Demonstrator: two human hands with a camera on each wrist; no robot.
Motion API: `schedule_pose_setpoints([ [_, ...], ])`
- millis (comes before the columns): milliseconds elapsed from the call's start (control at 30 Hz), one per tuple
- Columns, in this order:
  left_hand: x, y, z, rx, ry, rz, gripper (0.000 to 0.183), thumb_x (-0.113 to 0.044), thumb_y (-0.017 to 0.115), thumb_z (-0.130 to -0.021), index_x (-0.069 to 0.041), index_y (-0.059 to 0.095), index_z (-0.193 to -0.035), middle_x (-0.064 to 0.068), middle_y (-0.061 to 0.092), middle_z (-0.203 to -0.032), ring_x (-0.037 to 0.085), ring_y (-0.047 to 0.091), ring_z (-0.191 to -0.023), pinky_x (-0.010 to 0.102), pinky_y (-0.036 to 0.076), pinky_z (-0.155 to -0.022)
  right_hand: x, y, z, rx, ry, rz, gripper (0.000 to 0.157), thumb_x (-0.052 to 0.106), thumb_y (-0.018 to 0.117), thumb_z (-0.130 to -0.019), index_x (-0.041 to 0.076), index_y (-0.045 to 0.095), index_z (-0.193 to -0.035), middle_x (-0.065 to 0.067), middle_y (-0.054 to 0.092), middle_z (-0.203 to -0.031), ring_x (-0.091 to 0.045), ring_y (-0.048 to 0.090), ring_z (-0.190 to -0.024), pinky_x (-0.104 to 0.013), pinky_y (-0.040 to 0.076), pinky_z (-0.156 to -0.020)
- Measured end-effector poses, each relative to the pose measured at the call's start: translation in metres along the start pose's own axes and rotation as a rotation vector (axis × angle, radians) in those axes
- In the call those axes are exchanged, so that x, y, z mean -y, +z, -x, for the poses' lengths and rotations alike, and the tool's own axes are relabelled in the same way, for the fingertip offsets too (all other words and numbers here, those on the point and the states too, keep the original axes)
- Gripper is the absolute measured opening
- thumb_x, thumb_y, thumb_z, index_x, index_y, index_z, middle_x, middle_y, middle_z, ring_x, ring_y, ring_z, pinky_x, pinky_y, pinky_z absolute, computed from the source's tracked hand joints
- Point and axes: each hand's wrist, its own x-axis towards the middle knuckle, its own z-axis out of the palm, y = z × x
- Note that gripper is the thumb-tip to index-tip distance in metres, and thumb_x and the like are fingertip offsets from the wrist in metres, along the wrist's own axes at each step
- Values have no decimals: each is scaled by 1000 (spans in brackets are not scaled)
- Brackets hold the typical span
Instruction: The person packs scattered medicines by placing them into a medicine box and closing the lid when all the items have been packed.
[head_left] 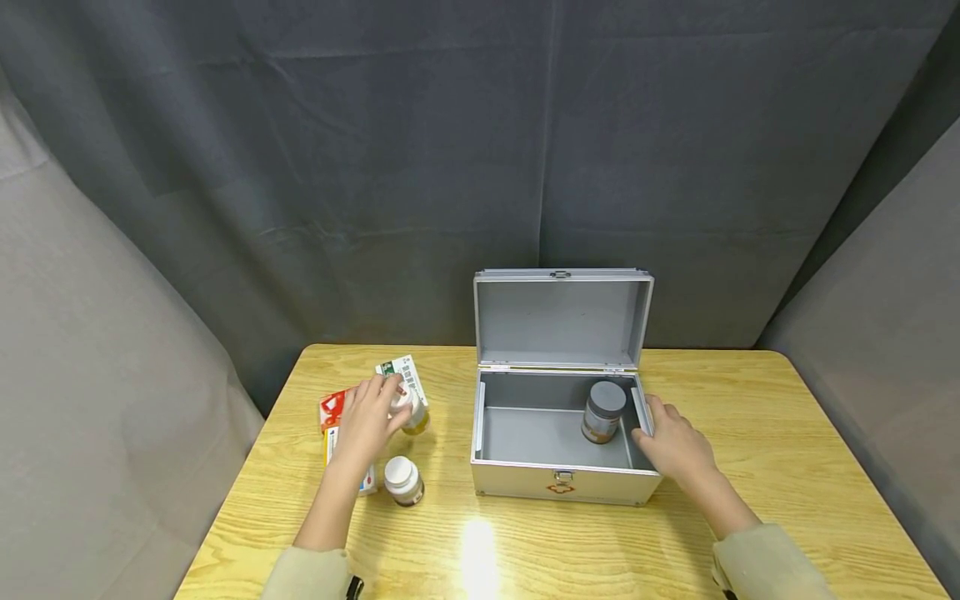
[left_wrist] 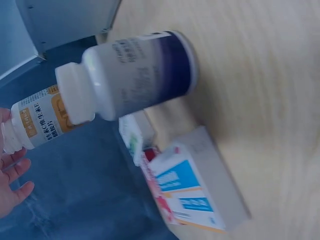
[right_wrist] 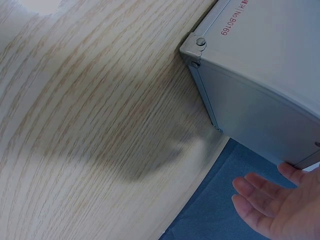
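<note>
My left hand (head_left: 366, 421) pinches a white-capped pill bottle with an orange label (left_wrist: 47, 115) by its cap, left of the metal medicine box (head_left: 517, 482). Nearer me, a second white pill bottle (head_left: 403, 482) stands upright; its dark blue label band (left_wrist: 175, 65) shows in the left wrist view. The medicine box has its lid raised, and a grey-capped jar (head_left: 603, 412) stands inside at the right. My right hand (head_left: 678, 446) holds the box's right wall, thumb over the rim, with other fingers (right_wrist: 247, 187) loosely extended outside.
Medicine cartons lie around the left hand: a white and green one (head_left: 406, 371) behind, a red one (head_left: 331, 408) to the left, and a white and blue one (left_wrist: 190, 187) partly under the forearm. Dark cloth (head_left: 375, 167) hangs behind the wooden table (head_left: 765, 500).
</note>
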Motion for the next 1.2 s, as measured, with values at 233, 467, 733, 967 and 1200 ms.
schedule_pose_setpoints([
  [233,-19,-13,-16,-59,65,-13,40,-29,64,-82,-9,55,-116,6,54,-100,27,53,-97,47,39,-91,0,0,0,2,4,-1,64,33,47,-88,1,26,-139,-34,40,-127,-52,43,-110,-61,39,-80],
  [467,-41,-18,-30,-81,127,26,40,-28,64,-82,-9,55,-115,7,55,-104,28,53,-98,46,38,-91,1,0,0,0,7,-2,64,33,47,-88,1,26,-139,-35,39,-127,-52,42,-111,-61,39,-80],
  [733,-69,-17,-49,-130,249,29,39,-29,62,-81,-11,55,-114,4,55,-101,24,52,-95,43,39,-92,1,-1,0,-10,3,-3,64,33,48,-87,1,27,-138,-34,40,-126,-52,43,-109,-61,40,-79],
  [967,-96,-10,-61,-116,339,7,42,-33,63,-81,-12,54,-115,3,56,-100,20,53,-90,37,41,-89,1,-1,-1,-8,4,0,64,33,47,-87,1,26,-138,-34,40,-126,-52,43,-110,-61,40,-79],
  [1200,-121,4,-68,-34,411,7,39,-36,60,-83,-14,55,-115,0,55,-100,18,53,-95,36,39,-92,0,0,-1,-15,-2,4,63,32,48,-87,1,27,-138,-34,41,-126,-52,44,-109,-60,40,-78],
])
